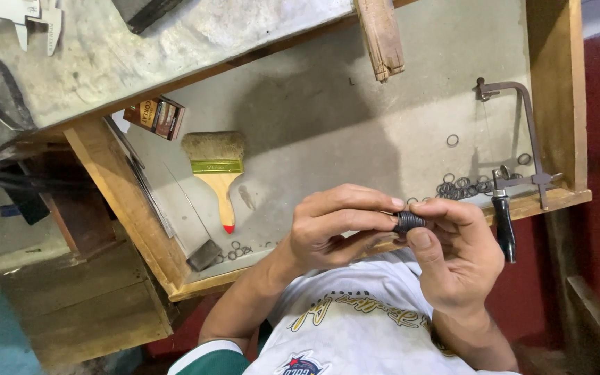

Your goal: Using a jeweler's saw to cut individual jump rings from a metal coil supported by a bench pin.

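Note:
My left hand [331, 229] and my right hand [453, 253] meet in front of my chest, over the front edge of a wooden drawer tray [126, 201]. Between the fingertips of both hands is a small dark coil of metal rings [407, 221], gripped at each end. My left fingers reach across from the left, and my right thumb presses under the coil. Part of the coil is hidden by my fingers.
A jeweller's saw frame [526, 132] with a black handle [505, 229] lies at the tray's right, beside several loose rings [463, 186]. A flat paintbrush [217, 173], a small box [155, 114] and more rings [236, 250] lie left. A wooden bench peg [381, 38] juts out above.

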